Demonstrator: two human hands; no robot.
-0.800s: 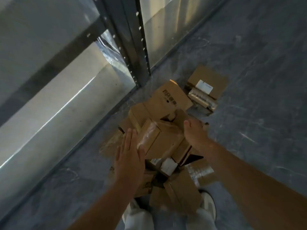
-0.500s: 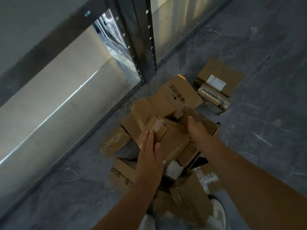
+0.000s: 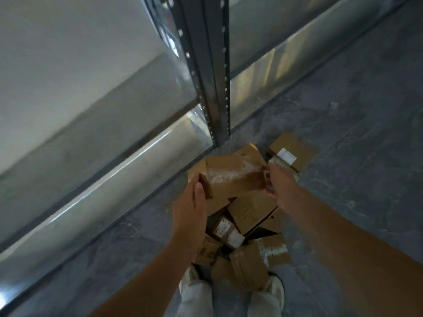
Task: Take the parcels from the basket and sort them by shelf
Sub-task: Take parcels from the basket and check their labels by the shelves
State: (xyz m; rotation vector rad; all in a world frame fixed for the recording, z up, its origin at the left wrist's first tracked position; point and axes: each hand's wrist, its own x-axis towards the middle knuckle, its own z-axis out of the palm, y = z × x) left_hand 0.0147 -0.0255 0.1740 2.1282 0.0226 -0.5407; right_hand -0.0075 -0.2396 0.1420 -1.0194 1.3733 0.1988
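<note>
Nearest to us stood our white shoes [image 3: 278, 290] and pale trousers [image 3: 196, 298] on the grey floor [image 3: 354, 179]. Just ahead of the toes lay a heap of brown cardboard parcels [image 3: 248, 268], tipped at all angles and leaning on one another. A small parcel with a white label [image 3: 225, 232] sat in the middle of the heap, with dark gaps around it. We could not tell whether a basket lay beneath them.

Both our forearms reached forward and down over the heap. Our left hand [image 3: 192, 213] showed its back to us, its fingers curled under the left end of a taped parcel [image 3: 231, 177] and its thumb laid on the near face. Our right hand [image 3: 278, 186], wrist bent inward, pinched the right end of the same parcel with curled fingers. The parcel lay lengthwise between the two hands above the heap, its shiny taped face turned up towards us.

Beyond it a flat parcel [image 3: 297, 145] with a white label rested on the floor, just right of the foot of the dark shelf post [image 3: 214, 76]. The post rose from the floor with rows of holes along it. A pale metal shelf [image 3: 114, 179] ran off to its left.
</note>
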